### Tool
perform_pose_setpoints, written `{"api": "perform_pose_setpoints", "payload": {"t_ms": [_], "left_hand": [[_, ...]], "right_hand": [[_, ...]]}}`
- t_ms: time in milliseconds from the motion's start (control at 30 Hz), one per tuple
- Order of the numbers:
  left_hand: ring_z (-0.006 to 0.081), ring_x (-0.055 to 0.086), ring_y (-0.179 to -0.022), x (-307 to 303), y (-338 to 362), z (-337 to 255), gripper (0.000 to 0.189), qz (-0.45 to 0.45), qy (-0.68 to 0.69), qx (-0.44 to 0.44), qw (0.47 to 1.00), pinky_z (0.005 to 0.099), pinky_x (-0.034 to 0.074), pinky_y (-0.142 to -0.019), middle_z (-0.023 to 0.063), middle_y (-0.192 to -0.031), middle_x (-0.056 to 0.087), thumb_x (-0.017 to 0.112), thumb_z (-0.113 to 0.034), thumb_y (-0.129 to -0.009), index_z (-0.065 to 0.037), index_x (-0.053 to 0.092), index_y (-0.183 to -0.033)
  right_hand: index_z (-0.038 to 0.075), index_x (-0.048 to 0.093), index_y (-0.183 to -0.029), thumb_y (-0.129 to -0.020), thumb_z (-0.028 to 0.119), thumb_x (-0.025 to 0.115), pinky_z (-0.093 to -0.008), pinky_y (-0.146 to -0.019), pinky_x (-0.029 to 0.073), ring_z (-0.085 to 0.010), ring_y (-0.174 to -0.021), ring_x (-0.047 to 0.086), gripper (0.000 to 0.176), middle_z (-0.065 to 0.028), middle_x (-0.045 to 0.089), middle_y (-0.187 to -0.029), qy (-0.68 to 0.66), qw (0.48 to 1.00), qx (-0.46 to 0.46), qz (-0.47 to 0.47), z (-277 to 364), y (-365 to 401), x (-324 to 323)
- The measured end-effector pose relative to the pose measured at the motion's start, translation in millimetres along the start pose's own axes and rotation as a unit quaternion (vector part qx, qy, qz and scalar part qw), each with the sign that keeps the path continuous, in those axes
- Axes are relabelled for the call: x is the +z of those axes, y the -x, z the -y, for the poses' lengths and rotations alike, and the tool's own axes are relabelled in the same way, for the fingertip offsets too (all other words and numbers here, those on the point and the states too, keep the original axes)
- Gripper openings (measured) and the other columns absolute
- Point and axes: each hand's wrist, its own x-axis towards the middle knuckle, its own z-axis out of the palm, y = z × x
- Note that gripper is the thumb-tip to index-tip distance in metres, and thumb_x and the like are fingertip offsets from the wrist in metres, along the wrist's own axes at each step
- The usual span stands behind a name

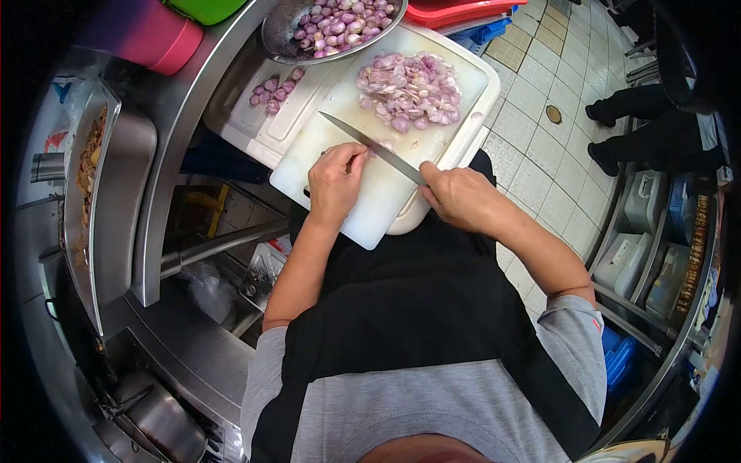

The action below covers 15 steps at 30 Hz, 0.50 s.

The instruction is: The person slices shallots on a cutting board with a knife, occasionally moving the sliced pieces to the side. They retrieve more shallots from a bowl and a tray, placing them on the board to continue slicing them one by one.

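Observation:
My right hand [457, 194] grips the handle of a kitchen knife [392, 160], its blade slanting up and left across the white cutting board [320, 181]. Beside the blade, the bent fingers of my left hand [336, 179] press on a shallot [373, 152], mostly hidden by fingertips and knife. A heap of sliced shallots [409, 89] covers the far right of the board. Left of the board, several whole peeled shallots [276, 91] lie on the white lid beneath it. At the top, a metal colander [282, 48] holds many more whole shallots.
A red plastic basket [455, 11] stands behind the board. To the left runs a steel counter edge [166, 139] with a pink bucket [164, 37] at its far end. A person's dark-clad legs [641, 112] are at the right, on the tiled floor [532, 154].

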Motion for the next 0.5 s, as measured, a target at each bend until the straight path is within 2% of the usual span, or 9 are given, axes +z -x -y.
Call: {"api": "perform_pose_setpoints", "payload": {"t_ms": [200, 300, 400, 500], "left_hand": [[0.0271, 0.067, -0.072, -1, 1, -1, 0.010, -0.006, 0.004, -0.001, 1.000, 0.0360, 0.053, -0.065, 0.0110, -0.085, 0.070, 0.073, -0.004, -0.080, -0.002, 0.068, -0.088], [0.0281, 0.067, -0.075, 0, -1, -3, 0.010, -0.010, -0.005, 0.001, 1.000, 0.0369, 0.053, -0.068, 0.0113, -0.085, 0.070, 0.073, -0.004, -0.080, -0.002, 0.068, -0.088], [0.0314, 0.066, -0.085, -2, -1, -6, 0.017, 0.021, -0.022, 0.029, 0.999, 0.0396, 0.052, -0.076, 0.0125, -0.091, 0.069, 0.075, -0.006, -0.078, -0.002, 0.067, -0.093], [0.0315, 0.065, -0.088, -5, -8, -4, 0.022, 0.036, -0.037, 0.052, 0.997, 0.0398, 0.052, -0.078, 0.0131, -0.092, 0.068, 0.075, -0.006, -0.077, -0.003, 0.066, -0.097]], "right_hand": [[-0.003, 0.045, -0.093, -0.095, 0.018, 0.054, -0.0522, -0.061, 0.050, -0.0438, -0.068, 0.064, 0.024, -0.0242, 0.061, -0.065, -0.012, 0.999, 0.020, 0.026, 4, -8, 4], [-0.004, 0.045, -0.094, -0.096, 0.020, 0.053, -0.0530, -0.065, 0.050, -0.0448, -0.072, 0.064, 0.025, -0.0265, 0.062, -0.070, -0.021, 1.000, 0.017, 0.011, -3, -24, 22], [-0.003, 0.048, -0.099, -0.095, 0.023, 0.054, -0.0541, -0.071, 0.049, -0.0475, -0.076, 0.063, 0.027, -0.0292, 0.064, -0.075, -0.055, 0.998, 0.023, 0.000, -11, -38, 23], [-0.002, 0.050, -0.098, -0.095, 0.024, 0.055, -0.0536, -0.071, 0.049, -0.0471, -0.077, 0.064, 0.027, -0.0288, 0.063, -0.075, -0.020, 0.999, 0.023, -0.007, -15, -38, 8]]}}
